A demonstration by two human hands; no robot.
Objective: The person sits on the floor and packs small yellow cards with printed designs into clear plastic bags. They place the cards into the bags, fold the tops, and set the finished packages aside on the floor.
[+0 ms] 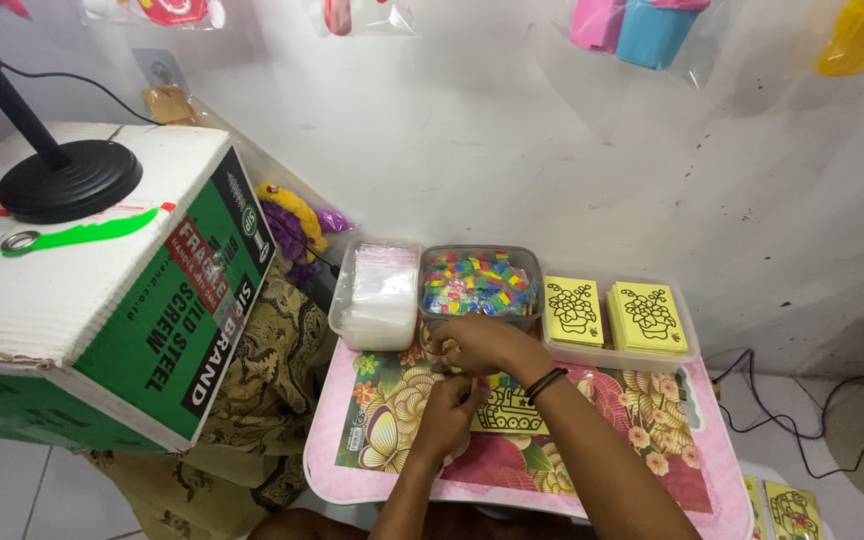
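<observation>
Along the far edge of my pink tray table (692, 478), three tubs block my reach: clear bags (380, 295), coloured pieces (479, 283), yellow cards (617, 318). A big cardboard box (102, 300) walls off the left edge. The right half lies open, past my right hand (479, 345).

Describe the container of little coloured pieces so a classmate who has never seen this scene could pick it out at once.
Start at the pink floral tray table. Three containers line its far edge by the wall; take the middle one, the clear tub of coloured pieces, just beyond the hands. Its neighbours hold clear plastic bags and yellow cards; only this one is multicoloured.
</observation>
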